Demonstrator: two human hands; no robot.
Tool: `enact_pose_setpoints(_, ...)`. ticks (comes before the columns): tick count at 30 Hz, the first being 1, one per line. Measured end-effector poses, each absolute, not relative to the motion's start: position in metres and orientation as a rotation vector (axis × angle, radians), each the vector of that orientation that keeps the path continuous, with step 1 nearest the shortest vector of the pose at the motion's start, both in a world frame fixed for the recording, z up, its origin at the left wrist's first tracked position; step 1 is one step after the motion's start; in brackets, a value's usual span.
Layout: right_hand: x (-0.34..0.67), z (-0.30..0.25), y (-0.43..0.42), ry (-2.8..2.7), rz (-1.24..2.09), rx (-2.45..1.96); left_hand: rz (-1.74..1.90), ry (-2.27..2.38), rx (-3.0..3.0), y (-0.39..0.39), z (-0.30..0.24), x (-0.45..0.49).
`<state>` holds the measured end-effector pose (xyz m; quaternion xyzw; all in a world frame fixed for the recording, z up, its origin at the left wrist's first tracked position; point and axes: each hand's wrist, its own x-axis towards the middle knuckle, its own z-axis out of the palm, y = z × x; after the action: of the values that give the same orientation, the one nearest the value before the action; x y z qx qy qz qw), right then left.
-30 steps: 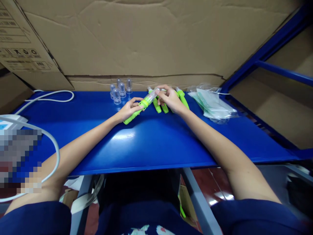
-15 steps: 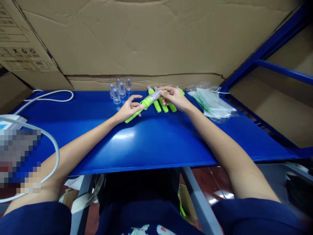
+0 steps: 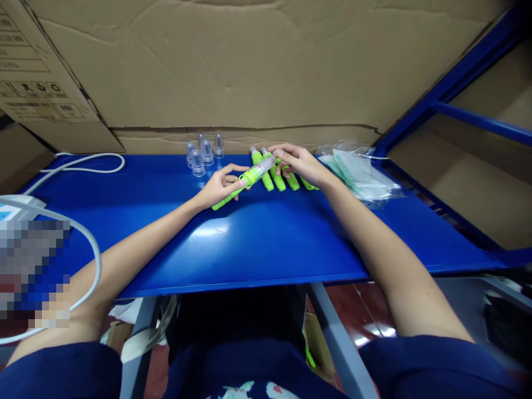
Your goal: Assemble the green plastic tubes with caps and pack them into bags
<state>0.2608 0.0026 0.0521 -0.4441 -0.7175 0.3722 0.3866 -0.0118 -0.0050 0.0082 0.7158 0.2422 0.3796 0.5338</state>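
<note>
My left hand [image 3: 221, 185] is wrapped round the ribbed grip of a bright green stick [image 3: 249, 177] with a clear tube-like end. The stick slants up to the right, just over the blue table. At its far tip, my right hand [image 3: 297, 162] pinches the clear end [image 3: 266, 162] between thumb and fingers. Several similar green sticks [image 3: 279, 182] lie side by side behind and below my right hand, partly hidden by it. Left of them, several clear domed caps [image 3: 198, 163] stand upright in a cluster.
Clear plastic bags with white and green sheets [image 3: 361, 172] lie at the right. A white cable [image 3: 95, 160] loops over the left side, near a white box [image 3: 25, 208]. Cardboard [image 3: 249, 72] walls the back; a blue frame [image 3: 453, 72] rises at right.
My right hand has shifted slightly right along the clear end, uncovering more of it and of the sticks behind. My left hand keeps its grip almost unmoved.
</note>
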Motion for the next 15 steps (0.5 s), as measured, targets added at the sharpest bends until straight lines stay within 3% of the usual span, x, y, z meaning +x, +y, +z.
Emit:
enact_pose_setpoints(8,0.259,0.051,0.003,-1.870,0.973,-1.156,0.859,0.568,1.733,-0.009,0.013,-0.013)
enact_pose_setpoints(15,0.247,0.043,0.001,-1.896,0.779,-1.210,0.814,0.578,1.737,-0.011,0.014,-0.013)
